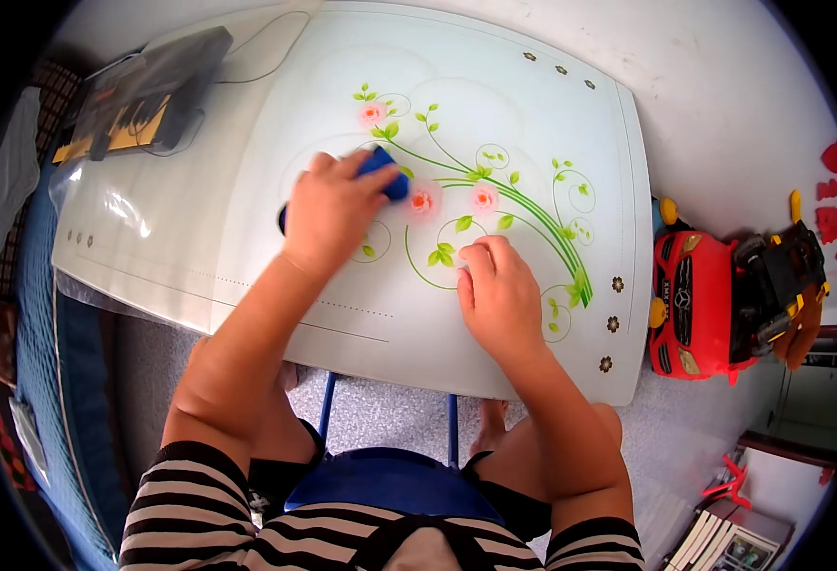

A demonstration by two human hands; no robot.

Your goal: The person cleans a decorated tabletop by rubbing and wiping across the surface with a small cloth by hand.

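My left hand (328, 214) is closed around a small dark-blue block-like object (395, 183), held at or just above the white tabletop (342, 328). The fingers are slightly blurred and hide part of the object. A second dark-blue piece (282, 220) peeks out on the far side of the wrist, mostly covered by the hand. My right hand (501, 297) rests on the table with its fingers curled in and the thumb beside them; nothing shows in it. Printed pink flowers and green vines (480, 198) lie between and around the hands.
At the back left a keyboard-like instrument (133, 119) stands under clear plastic, with a cable (281, 57) trailing from it. A red toy car (694, 305) and a black-and-yellow toy (785, 276) are off the right edge. A blue chair (390, 481) is below me.
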